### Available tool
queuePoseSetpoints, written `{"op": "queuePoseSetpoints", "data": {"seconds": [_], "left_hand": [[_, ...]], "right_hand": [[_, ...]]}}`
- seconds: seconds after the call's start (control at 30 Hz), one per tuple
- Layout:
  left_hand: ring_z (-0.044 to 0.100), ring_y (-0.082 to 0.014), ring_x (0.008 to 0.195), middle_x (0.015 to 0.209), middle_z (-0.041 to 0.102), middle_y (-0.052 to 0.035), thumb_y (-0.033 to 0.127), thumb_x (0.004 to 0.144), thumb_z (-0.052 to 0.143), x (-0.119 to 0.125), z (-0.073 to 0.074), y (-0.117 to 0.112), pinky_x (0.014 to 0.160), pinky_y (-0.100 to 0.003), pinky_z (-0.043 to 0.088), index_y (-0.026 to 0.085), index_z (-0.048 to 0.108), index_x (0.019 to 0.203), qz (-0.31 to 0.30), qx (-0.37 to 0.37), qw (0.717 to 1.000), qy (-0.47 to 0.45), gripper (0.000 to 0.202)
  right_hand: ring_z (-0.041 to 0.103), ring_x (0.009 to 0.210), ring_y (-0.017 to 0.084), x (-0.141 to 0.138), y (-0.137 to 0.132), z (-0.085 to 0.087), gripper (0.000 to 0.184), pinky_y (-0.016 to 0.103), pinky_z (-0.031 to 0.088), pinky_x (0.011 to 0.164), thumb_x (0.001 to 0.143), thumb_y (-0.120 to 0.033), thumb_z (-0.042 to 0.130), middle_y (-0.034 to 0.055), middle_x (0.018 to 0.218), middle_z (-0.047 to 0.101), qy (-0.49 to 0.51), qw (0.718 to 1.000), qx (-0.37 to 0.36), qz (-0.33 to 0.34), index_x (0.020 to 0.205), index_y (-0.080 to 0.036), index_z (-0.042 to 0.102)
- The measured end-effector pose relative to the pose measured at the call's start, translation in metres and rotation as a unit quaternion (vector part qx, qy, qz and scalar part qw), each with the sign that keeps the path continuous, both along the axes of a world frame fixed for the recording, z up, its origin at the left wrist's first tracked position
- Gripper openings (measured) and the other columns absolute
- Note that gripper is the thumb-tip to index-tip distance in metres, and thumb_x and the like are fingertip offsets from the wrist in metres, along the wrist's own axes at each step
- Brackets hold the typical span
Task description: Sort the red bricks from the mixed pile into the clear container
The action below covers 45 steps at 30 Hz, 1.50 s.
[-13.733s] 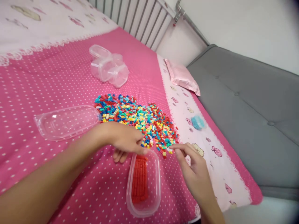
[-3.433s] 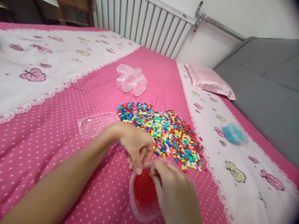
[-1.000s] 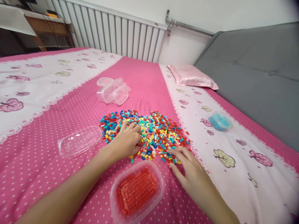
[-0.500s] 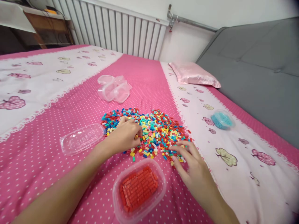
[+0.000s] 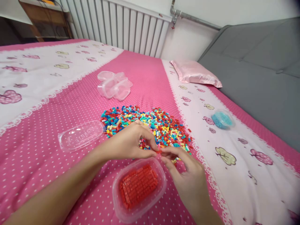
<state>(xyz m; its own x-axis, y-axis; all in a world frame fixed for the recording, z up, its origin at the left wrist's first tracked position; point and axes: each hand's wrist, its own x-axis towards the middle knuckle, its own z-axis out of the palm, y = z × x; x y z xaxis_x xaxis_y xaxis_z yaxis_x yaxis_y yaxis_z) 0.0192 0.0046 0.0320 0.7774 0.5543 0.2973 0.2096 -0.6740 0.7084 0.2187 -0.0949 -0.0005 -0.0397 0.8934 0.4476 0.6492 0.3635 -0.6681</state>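
My left hand (image 5: pixel 134 140) reaches in from the left, thumb and forefinger pinched on a small red toy brick (image 5: pixel 158 152). From the right, the fingertips of my right hand (image 5: pixel 187 175) close on the same brick, so the two hands meet at it. Behind them spreads a loose pile of toy bricks (image 5: pixel 168 125) in red, blue, yellow, white and other colours. Just below the hands stands a clear plastic container (image 5: pixel 162 187) with red bricks (image 5: pixel 139 184) packed in neat rows. My left hand covers part of the pile.
A clear lid (image 5: pixel 81 136) lies left of the pile. Several nested clear containers (image 5: pixel 114 86) rest farther back. At the right is a tub of blue pieces (image 5: pixel 222 119). A pink pillow (image 5: pixel 194 74) lies against the grey headboard (image 5: pixel 255 59); a white radiator (image 5: pixel 122 26) stands behind the bed.
My left hand has moved right and nearer, out of the pile. My right hand has shifted slightly left; the fingertips of both now meet at a red brick above the container.
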Motion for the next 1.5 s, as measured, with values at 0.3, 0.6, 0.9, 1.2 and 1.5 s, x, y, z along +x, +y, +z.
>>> {"op": "queuePoseSetpoints", "data": {"seconds": [0.3, 0.6, 0.9, 1.2, 1.5], "left_hand": [[0.067, -0.0104, 0.068, 0.072, 0.076, 0.0028, 0.012, 0.081, 0.074, 0.002, -0.005, 0.000, 0.075, -0.024, 0.048, 0.019, 0.076, 0.074, -0.042, -0.040, 0.998, -0.009, 0.011], [0.069, -0.0122, 0.071, 0.075, 0.076, 0.0006, 0.016, 0.080, 0.079, -0.008, -0.005, 0.007, 0.076, -0.024, 0.050, 0.019, 0.076, 0.075, -0.068, -0.080, 0.994, 0.009, 0.006], [0.068, -0.0125, 0.065, 0.070, 0.075, -0.0016, 0.035, 0.087, 0.076, -0.031, -0.002, 0.025, 0.062, -0.020, 0.049, 0.016, 0.075, 0.077, -0.059, -0.151, 0.983, 0.081, 0.022], [0.070, -0.0138, 0.061, 0.071, 0.078, 0.0000, 0.032, 0.073, 0.088, -0.034, -0.004, 0.018, 0.052, -0.018, 0.045, 0.019, 0.077, 0.080, -0.112, -0.251, 0.942, 0.192, 0.018], [0.068, -0.0125, 0.059, 0.070, 0.077, 0.0015, 0.018, 0.072, 0.088, -0.029, -0.004, 0.016, 0.048, -0.017, 0.041, 0.018, 0.075, 0.084, -0.111, -0.240, 0.929, 0.258, 0.018]], "right_hand": [[0.074, 0.075, 0.017, -0.004, -0.002, 0.004, 0.010, 0.028, 0.060, 0.071, 0.091, -0.017, 0.067, -0.0009, 0.085, 0.078, -0.036, 0.998, 0.042, 0.019, 0.090, -0.024, 0.073], [0.071, 0.080, 0.016, -0.011, 0.000, 0.009, 0.017, 0.029, 0.057, 0.074, 0.094, -0.010, 0.060, 0.0014, 0.087, 0.076, -0.105, 0.991, 0.077, 0.036, 0.090, -0.023, 0.071], [0.058, 0.074, 0.025, -0.030, -0.018, 0.005, 0.027, 0.038, 0.036, 0.069, 0.096, -0.009, 0.047, 0.0027, 0.070, 0.066, -0.256, 0.966, 0.017, 0.021, 0.085, -0.025, 0.066], [0.054, 0.075, 0.025, -0.041, -0.021, -0.010, 0.026, 0.039, 0.027, 0.074, 0.098, -0.009, 0.042, 0.0019, 0.066, 0.063, -0.307, 0.952, 0.006, 0.012, 0.086, -0.026, 0.058], [0.054, 0.075, 0.025, -0.041, -0.020, -0.010, 0.025, 0.038, 0.026, 0.073, 0.096, -0.008, 0.043, 0.0014, 0.071, 0.066, -0.285, 0.958, -0.003, 0.028, 0.084, -0.026, 0.055]]}}
